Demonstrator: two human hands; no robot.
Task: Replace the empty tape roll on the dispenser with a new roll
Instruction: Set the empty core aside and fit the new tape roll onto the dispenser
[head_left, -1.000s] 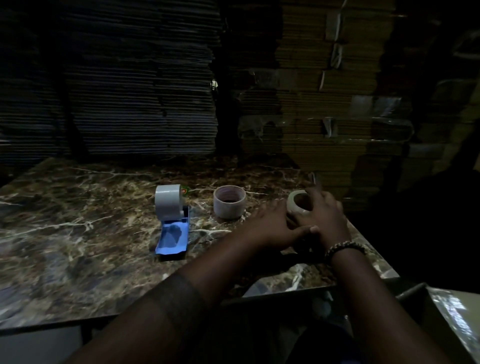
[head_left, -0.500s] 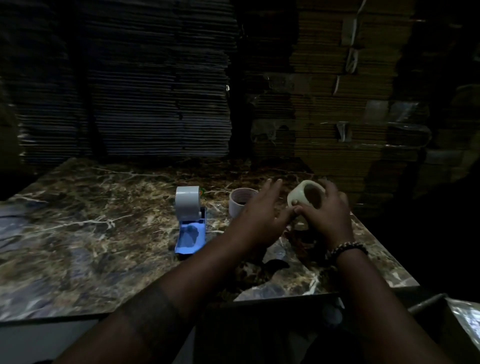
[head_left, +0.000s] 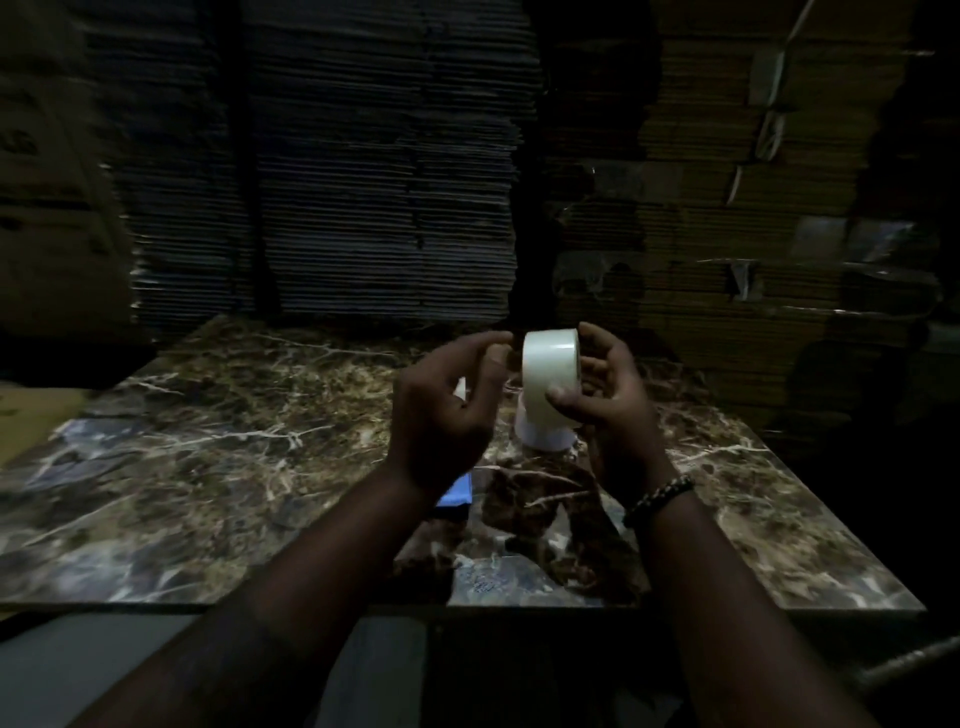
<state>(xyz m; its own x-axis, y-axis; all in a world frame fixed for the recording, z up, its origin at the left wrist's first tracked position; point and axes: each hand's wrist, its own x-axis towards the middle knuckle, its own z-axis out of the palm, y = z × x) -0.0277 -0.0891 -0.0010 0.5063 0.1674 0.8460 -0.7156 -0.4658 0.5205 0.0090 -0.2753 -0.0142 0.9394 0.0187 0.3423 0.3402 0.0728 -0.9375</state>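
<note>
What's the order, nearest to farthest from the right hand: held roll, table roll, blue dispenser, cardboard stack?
1. Held roll: in the right hand grip.
2. Table roll: just below it.
3. Dispenser: farther left, mostly hidden.
4. Cardboard stack: far back.

Nothing legible is showing anywhere in the frame, which is dim and blurred. Dark blotches are sitting on the cardboard (head_left: 31, 150) at the upper left of the frame, perhaps print, but too smeared to read. A faint scribble-like mark is lying on the surface (head_left: 208, 441) near the lower centre, too small to make out. The tape roll (head_left: 550, 374) at the centre is presenting a plain pale band, with no readable label or brand.
</note>
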